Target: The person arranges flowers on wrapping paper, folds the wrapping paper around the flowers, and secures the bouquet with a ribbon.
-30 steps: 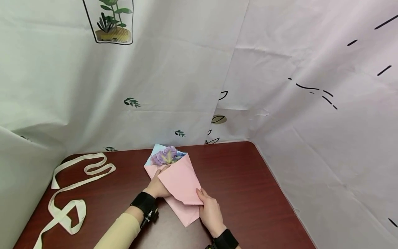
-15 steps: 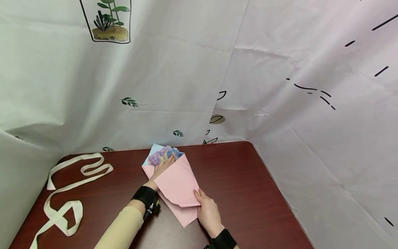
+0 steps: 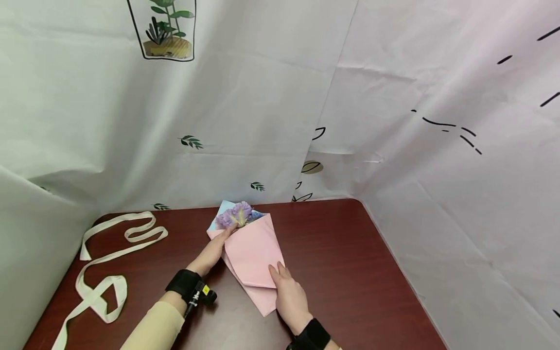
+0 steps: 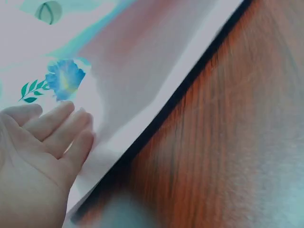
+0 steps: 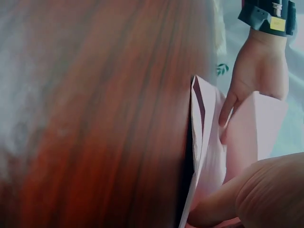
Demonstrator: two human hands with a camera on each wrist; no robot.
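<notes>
A pink sheet of wrapping paper (image 3: 255, 250) with a pale blue inner side (image 3: 224, 208) lies folded round purple and blue flowers (image 3: 236, 214) near the table's back edge. My left hand (image 3: 213, 250) lies along the left edge of the top flap, fingertips just below the blooms. The left wrist view shows that hand (image 4: 45, 147) with loosely extended fingers beside a blue flower (image 4: 65, 78). At the lower right edge, my right hand (image 3: 290, 296) pinches the paper. One of its digits reaches into the paper's fold (image 5: 209, 175) in the right wrist view. The stems are hidden.
A long cream ribbon (image 3: 99, 304) lies in loose loops on the left of the dark red wooden table (image 3: 350, 272). White printed cloth (image 3: 253, 107) hangs behind the table and along both sides.
My left hand reached up over the flowers, then drew back left to the flap's edge. The flap now lies flatter. My right hand stays at the lower right edge.
</notes>
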